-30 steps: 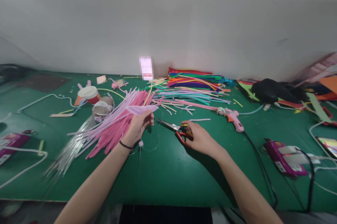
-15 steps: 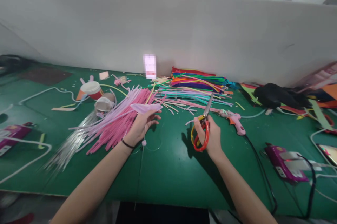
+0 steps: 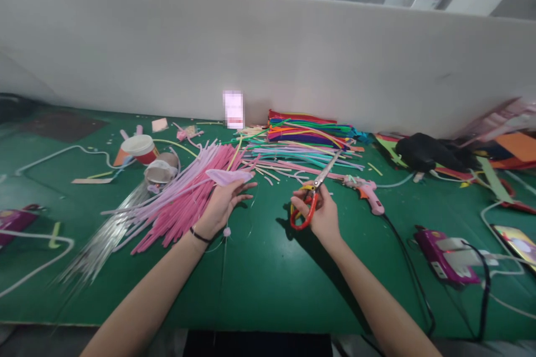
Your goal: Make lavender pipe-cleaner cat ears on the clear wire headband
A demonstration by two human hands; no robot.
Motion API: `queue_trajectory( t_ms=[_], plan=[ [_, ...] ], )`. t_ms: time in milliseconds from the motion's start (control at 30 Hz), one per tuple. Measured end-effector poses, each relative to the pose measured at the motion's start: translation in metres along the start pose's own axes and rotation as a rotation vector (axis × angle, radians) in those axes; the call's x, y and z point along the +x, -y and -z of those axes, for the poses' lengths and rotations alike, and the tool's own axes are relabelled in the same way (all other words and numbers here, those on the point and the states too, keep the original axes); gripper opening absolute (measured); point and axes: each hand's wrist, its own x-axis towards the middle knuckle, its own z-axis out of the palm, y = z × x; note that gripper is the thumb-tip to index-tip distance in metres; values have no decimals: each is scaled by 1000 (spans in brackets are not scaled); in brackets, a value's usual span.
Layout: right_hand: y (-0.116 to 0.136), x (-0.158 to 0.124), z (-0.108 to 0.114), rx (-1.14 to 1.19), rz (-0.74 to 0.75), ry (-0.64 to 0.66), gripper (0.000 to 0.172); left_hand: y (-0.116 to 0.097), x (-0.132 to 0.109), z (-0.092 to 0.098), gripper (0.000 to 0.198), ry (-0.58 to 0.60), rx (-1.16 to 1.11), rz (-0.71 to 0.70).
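My left hand [image 3: 221, 206] pinches a lilac, fuzzy, petal-shaped piece [image 3: 229, 177] between thumb and forefinger, the other fingers stretched out. It is held beside a heap of pink pipe cleaners [image 3: 178, 209] and lilac pipe cleaners [image 3: 195, 172]. Below the wrist, a small pale fluffy ball [image 3: 226, 232] sits on a thin clear strand. In my right hand [image 3: 324, 218] are scissors [image 3: 309, 209] with red and yellow handles, their blades pointing up and to the right, nearly closed. The blades are apart from the petal-shaped piece.
Coloured pipe cleaners [image 3: 310, 133] lie in bundles at the back. A pink glue gun [image 3: 371, 195] rests right of the scissors, its black cable running forward. A purple power strip [image 3: 444, 259] is farther right. Paper cup [image 3: 140, 147] and clear thin rods [image 3: 100, 239] are at left.
My right hand has shifted a little left, and the scissors have turned so they lean farther right. My left hand keeps the lilac piece almost in place. The whole view has shifted slightly.
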Motion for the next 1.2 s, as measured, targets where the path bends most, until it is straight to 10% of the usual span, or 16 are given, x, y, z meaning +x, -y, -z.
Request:
queue_trajectory(
  t_ms=[567,767,1200],
  plan=[
    [8,-6,1,-316,227,99,86,-2,1,0,28,1,-41,23],
    [4,-5,2,-555,237,-2,44,-2,-5,-6,27,45,-62,21],
    [1,-22,-34,-762,262,109,45,21,-8,-18,13,50,-287,32]
  ],
)
